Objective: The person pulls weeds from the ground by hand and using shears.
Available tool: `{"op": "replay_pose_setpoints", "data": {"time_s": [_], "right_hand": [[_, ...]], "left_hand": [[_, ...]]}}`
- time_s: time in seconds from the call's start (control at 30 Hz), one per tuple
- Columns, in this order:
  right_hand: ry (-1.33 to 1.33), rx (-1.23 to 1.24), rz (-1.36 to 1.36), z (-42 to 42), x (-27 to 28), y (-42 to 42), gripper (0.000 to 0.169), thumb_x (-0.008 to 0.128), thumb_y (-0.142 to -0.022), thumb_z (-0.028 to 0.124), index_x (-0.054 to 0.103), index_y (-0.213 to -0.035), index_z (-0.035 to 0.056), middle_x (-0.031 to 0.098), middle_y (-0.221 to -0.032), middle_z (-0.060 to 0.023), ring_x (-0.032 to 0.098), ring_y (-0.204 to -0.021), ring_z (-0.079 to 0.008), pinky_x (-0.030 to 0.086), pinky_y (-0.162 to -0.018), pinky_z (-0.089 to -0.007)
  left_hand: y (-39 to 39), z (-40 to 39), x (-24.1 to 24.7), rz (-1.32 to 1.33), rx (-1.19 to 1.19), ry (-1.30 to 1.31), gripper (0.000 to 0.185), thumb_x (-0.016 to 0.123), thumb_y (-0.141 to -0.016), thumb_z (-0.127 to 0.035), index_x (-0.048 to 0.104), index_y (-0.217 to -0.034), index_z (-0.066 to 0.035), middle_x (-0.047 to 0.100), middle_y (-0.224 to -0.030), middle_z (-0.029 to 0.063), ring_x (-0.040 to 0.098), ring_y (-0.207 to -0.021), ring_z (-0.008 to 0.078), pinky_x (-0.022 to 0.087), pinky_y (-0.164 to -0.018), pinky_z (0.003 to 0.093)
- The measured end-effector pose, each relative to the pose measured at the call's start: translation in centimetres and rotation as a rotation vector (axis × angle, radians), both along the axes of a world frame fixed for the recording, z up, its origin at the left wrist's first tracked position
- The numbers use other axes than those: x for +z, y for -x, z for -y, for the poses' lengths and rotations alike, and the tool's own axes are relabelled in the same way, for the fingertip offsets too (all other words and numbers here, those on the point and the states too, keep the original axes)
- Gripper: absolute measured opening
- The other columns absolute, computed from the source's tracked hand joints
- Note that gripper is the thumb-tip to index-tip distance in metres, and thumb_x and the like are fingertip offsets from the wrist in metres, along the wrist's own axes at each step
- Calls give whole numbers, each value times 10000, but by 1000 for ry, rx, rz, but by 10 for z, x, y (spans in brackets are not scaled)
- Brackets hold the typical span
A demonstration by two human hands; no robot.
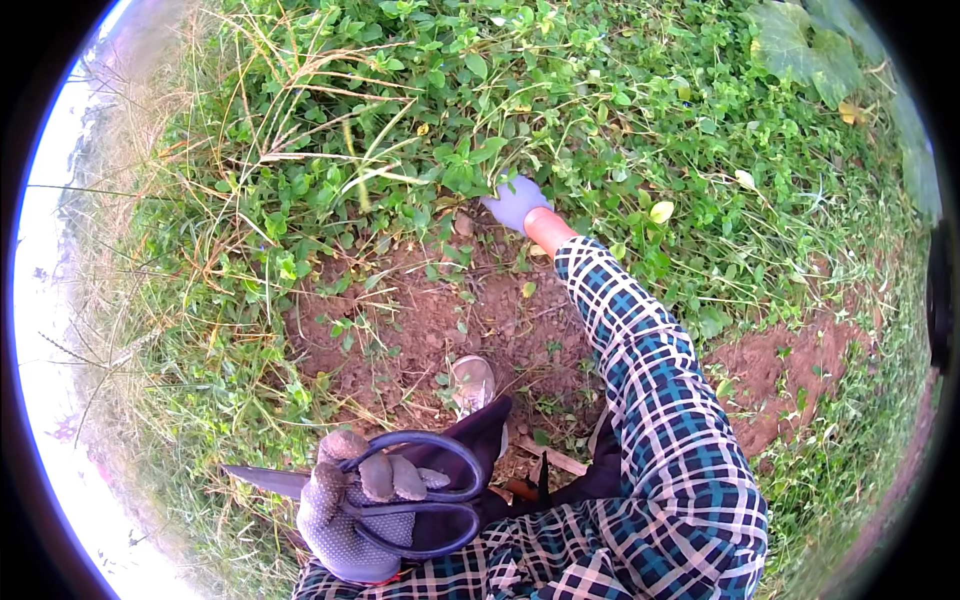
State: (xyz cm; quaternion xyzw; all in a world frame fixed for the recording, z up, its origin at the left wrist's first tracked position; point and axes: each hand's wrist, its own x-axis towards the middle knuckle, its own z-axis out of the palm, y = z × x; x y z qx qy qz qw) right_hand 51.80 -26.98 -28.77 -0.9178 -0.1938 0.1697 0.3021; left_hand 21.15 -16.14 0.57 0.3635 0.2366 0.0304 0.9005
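My left hand (pixel 356 510), in a grey dotted glove with soiled fingertips, is closed around a pair of shears (pixel 431 437) at the lower left. Their dark blade points left, and the two large dark handle loops lie to the right of my fingers, above my checked clothing. My right hand (pixel 517 202), in a pale lavender glove, reaches forward into low green leafy plants (pixel 469 161). Its fingertips are partly hidden among leaves and stems at the border of bare soil, so whether they hold a stem does not show.
Reddish bare soil (pixel 420 315) lies before me, with my shoe (pixel 473 382) on it. Dense weeds surround it. Tall dry grass heads (pixel 300 75) stand at the upper left. Large broad leaves (pixel 806 52) are at the upper right. A flat wooden piece (pixel 555 456) lies near my legs.
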Motion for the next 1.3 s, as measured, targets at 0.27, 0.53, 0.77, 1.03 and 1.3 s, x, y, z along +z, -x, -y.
{"op": "replay_pose_setpoints", "data": {"time_s": [0.27, 0.53, 0.77, 1.03, 1.3], "right_hand": [[-30, 371, -269, 18, -23, 151, 500, 465, -879, 489, 603, -1122, 74, 605, -1088, -223, 583, -1007, -379, 452, -921, -434], [-700, -979, -175, 78, -55, 3, 304, 622, -841, 311, 609, -877, 9, 604, -666, -52, 509, -541, -157, 409, -503, -332], [-1381, -905, -847, 44, -81, -18, 356, 533, -919, 342, 576, -1110, 45, 651, -998, -94, 634, -833, -226, 507, -627, -380], [-1204, -682, -685, -7, -80, -40, 419, 638, -838, 272, 577, -1118, -34, 627, -1042, -133, 599, -809, -216, 494, -711, -330], [-843, -515, -752, 4, -54, 34, 346, 628, -850, 325, 605, -894, -18, 581, -631, -79, 515, -437, -181, 397, -416, -318]], "left_hand": [[4, 7, -1, 47, -45, 3, 378, 417, -970, -353, 518, -1207, -78, 445, -704, 23, 487, -707, 250, 457, -783, 553], [3, 7, -2, -14, 23, -13, 377, 413, -970, -354, 503, -1214, -80, 460, -717, 32, 482, -709, 246, 457, -794, 550], [-10, 5, -4, -25, -27, -55, 373, 425, -966, -362, 504, -1209, -91, 454, -725, 22, 458, -710, 225, 446, -794, 551], [-13, 9, 1, -46, -11, -70, 375, 438, -963, -371, 503, -1204, -90, 427, -709, 13, 426, -687, 211, 441, -799, 544], [-12, 8, 0, 0, -17, -37, 363, 424, -969, -357, 522, -1193, -88, 428, -711, 18, 437, -698, 223, 432, -804, 532]]}}
